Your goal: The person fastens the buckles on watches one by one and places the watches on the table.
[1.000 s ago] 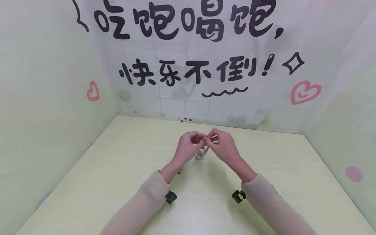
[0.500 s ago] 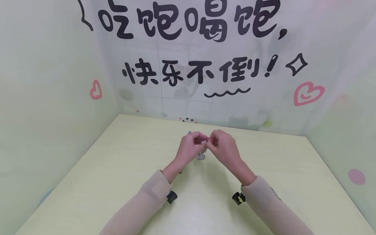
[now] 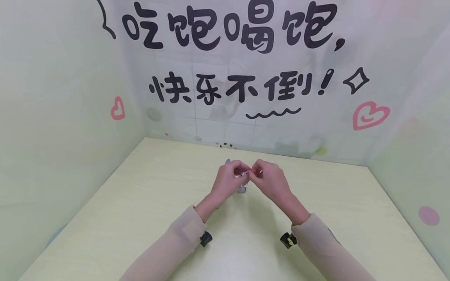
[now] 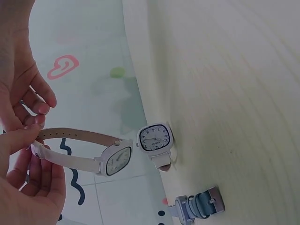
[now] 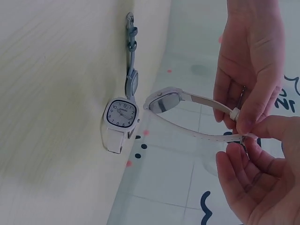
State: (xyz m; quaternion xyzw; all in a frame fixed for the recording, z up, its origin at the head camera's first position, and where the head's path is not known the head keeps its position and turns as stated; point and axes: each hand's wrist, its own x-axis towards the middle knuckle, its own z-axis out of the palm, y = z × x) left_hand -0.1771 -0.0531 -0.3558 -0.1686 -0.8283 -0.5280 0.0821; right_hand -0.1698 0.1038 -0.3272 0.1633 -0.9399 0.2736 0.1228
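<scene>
Both hands meet over the table at the strap ends of a white wristwatch [image 4: 117,160], whose face hangs away from the fingers with the strap bent into a loop. My left hand [image 3: 226,180] pinches the buckle end of the strap. Close against it, my right hand [image 3: 273,182] pinches the holed end at the buckle, as the right wrist view shows. Fingers hide much of the buckle, so whether the strap is fastened cannot be told. Just beyond the held watch, a second white wristwatch [image 5: 121,114] rests on the table with its square dial showing.
A blue-grey wristwatch [image 4: 202,205] lies beside the white one on the pale wooden table [image 3: 140,187]. Light printed walls [image 3: 225,125] enclose the table at the back and both sides. Each sleeve carries a small black camera [image 3: 206,239] at the wrist.
The head view has shifted slightly. The strap curve seen below the right hand a second ago no longer shows there. Both hands stay together at the strap.
</scene>
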